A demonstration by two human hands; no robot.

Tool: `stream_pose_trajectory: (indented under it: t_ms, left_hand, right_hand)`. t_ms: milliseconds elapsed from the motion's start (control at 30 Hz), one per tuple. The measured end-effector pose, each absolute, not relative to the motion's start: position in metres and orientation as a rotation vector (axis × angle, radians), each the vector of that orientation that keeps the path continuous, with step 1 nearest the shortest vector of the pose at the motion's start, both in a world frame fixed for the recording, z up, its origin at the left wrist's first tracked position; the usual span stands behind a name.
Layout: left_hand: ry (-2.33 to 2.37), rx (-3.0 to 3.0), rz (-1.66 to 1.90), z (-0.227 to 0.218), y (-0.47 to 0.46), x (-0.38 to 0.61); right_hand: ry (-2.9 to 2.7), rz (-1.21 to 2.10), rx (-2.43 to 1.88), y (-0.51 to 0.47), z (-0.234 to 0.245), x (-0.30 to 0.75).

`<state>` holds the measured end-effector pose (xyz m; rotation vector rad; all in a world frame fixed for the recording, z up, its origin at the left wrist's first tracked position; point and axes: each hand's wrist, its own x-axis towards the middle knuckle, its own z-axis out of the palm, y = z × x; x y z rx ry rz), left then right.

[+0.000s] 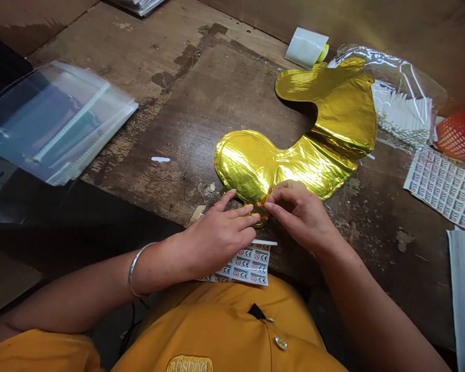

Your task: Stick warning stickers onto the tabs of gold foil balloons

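Note:
A flat, uninflated gold foil balloon (248,155) with a curved shape lies on the wooden table, creased and shiny. My left hand (220,237) rests with its fingers stretched out, the tips on the balloon's narrow lower edge. From the other side, my right hand (302,214) pinches at that same edge between thumb and index finger. Whether a small sticker is also in the pinch I cannot make out. Partly under my left hand, at the table's near edge, a sheet of CE-mark stickers (251,266) hangs toward my lap.
Clear plastic sleeves (62,124) are stacked at the left. A clear bag of white sticks (403,108), a red mesh basket (459,132) and another printed sticker sheet (445,186) stand at the right. A small white strip (160,159) lies on the worn table (170,124).

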<state>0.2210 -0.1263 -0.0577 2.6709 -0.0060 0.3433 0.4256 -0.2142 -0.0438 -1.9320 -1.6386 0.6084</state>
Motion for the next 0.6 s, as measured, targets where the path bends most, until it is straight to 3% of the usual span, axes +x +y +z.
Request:
stream_pose_trajectory:
  t_ms: [600]
  left_hand:
    - [-0.004,2.686,0.369,-0.0600,-0.1261,0.2210]
  right_hand:
    - [-1.631,0.566,-1.947,-0.2115,-0.0475,0.4266]
